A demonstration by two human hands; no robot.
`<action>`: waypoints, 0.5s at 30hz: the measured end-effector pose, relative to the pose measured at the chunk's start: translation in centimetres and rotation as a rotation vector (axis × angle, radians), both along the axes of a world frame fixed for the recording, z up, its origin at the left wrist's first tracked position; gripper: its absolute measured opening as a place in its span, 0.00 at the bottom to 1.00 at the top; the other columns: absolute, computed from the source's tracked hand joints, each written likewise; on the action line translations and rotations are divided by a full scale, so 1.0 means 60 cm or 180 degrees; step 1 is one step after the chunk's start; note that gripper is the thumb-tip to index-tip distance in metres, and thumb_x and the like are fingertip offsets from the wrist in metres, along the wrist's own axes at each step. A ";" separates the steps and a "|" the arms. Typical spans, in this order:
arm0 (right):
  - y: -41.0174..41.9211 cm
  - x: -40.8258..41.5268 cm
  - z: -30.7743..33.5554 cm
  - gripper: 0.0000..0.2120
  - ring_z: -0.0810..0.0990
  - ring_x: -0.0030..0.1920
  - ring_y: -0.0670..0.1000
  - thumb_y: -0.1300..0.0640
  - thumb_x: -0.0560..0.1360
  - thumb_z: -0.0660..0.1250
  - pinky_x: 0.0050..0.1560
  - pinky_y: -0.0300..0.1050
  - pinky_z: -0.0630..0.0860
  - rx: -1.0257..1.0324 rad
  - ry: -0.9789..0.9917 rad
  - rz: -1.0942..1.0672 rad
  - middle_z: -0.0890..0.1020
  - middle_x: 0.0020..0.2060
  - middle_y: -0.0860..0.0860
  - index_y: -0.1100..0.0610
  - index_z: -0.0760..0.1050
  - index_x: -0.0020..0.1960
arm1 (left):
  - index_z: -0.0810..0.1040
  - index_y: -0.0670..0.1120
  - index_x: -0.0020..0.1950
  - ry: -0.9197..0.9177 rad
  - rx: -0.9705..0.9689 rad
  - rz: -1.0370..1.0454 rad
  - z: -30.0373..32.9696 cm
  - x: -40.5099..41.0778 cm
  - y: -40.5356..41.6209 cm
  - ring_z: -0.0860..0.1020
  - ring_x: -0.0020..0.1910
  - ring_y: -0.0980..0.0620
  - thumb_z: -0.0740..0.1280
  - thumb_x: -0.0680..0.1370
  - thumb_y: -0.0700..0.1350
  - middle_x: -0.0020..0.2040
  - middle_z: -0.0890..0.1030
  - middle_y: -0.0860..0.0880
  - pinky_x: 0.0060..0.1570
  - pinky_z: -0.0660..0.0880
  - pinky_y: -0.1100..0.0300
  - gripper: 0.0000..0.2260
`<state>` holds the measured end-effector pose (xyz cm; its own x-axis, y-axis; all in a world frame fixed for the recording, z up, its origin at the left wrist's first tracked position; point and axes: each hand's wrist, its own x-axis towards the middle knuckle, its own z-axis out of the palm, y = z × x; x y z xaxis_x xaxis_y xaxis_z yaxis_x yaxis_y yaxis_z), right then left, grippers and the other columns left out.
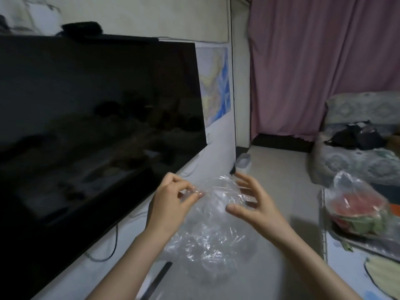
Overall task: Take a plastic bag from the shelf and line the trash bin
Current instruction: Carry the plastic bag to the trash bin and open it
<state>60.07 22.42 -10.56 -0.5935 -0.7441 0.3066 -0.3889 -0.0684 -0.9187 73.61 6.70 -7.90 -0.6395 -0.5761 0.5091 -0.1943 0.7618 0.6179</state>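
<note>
A clear, crumpled plastic bag (207, 239) hangs in the air in front of me, above the floor. My left hand (173, 202) pinches its upper edge between thumb and fingertips. My right hand (253, 202) is beside the bag's right side with fingers spread apart; its fingertips lie against or just behind the film, and I cannot tell whether it grips. A small grey trash bin (243, 160) stands on the floor by the wall corner, beyond the bag. No shelf is in view.
A large black TV screen (86, 118) fills the left, on a white stand (134, 217) with a cable. A map (216, 85) hangs on the wall. Pink curtain (313, 61) at back. At right, a bed (357, 156) and bagged watermelon (359, 211) on a table.
</note>
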 end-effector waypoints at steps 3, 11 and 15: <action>-0.079 -0.091 0.003 0.47 0.72 0.60 0.44 0.37 0.54 0.76 0.56 0.39 0.71 0.0243 -0.0131 0.0014 0.73 0.61 0.46 0.41 0.61 0.69 | 0.80 0.50 0.36 0.0226 0.0137 0.0065 0.013 -0.087 -0.087 0.75 0.41 0.61 0.74 0.68 0.50 0.42 0.76 0.55 0.37 0.70 0.72 0.06; -0.262 -0.303 -0.042 0.51 0.76 0.58 0.47 0.39 0.51 0.77 0.55 0.41 0.73 0.0343 -0.0850 -0.0227 0.72 0.60 0.47 0.44 0.59 0.69 | 0.79 0.49 0.38 0.0588 0.0519 -0.0207 0.003 -0.311 -0.306 0.79 0.37 0.48 0.72 0.71 0.49 0.37 0.82 0.49 0.36 0.76 0.55 0.05; -0.354 -0.409 -0.043 0.34 0.83 0.37 0.43 0.56 0.61 0.78 0.36 0.31 0.76 -0.0163 -0.0995 -0.0655 0.79 0.46 0.51 0.50 0.68 0.63 | 0.77 0.51 0.37 0.0708 0.0473 -0.0470 -0.001 -0.443 -0.416 0.77 0.32 0.50 0.72 0.70 0.51 0.34 0.81 0.50 0.30 0.72 0.62 0.07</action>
